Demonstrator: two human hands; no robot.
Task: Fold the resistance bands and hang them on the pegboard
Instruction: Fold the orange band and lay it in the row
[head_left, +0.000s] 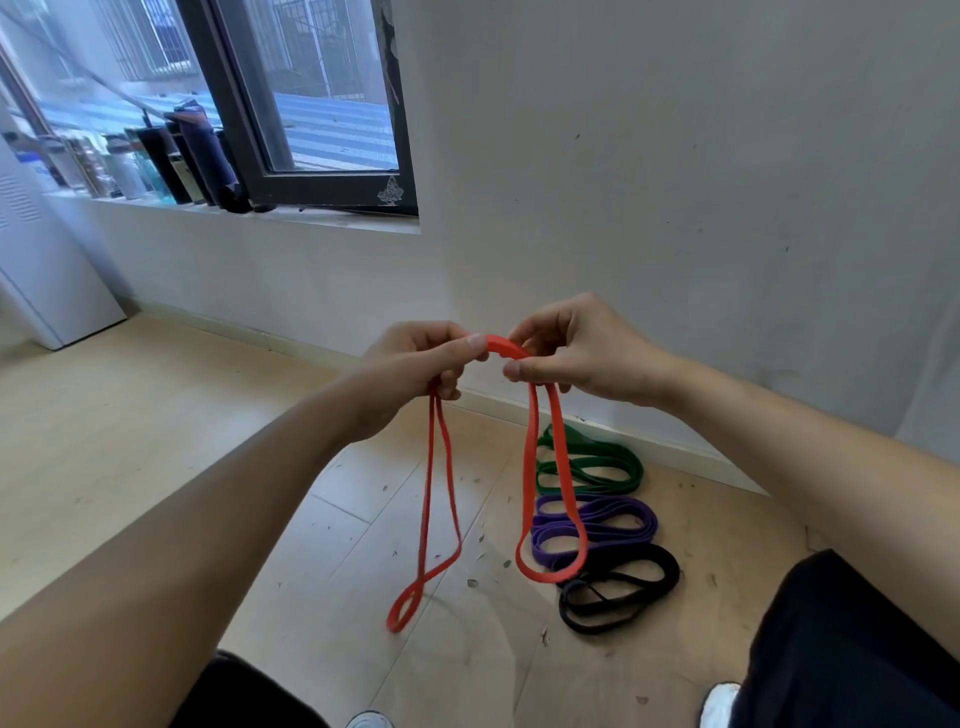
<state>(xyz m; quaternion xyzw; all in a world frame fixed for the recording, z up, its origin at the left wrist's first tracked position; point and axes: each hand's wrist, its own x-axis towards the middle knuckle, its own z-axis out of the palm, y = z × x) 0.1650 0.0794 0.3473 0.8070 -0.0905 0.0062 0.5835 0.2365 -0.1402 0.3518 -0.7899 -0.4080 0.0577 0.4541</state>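
Pale wood floor (156, 415) and a scuffed white wall (675, 156) fill most of the frame, with a dark-framed window (249, 130) in the upper left. At centre, the left hand (415, 364) and the right hand (582, 353) each pinch the red band (527, 467) between thumb and curled fingers, with a short arc of it bridging the two. A loop hangs from each hand: the left one longer and twisted near its bottom end, the right one wider. Lower right of centre, on the floor near the skirting, the green band (597, 462), purple band (613, 519) and black band (623, 582) lie side by side in flat coils. Folding of the red one seems under way. The other three look already folded, though I cannot be sure. Nothing is hung, and no pegboard is in view. No writing can be read: a small pale decal (390, 191) on the window frame and the bottles (197, 156) on the sill are too small to make out.
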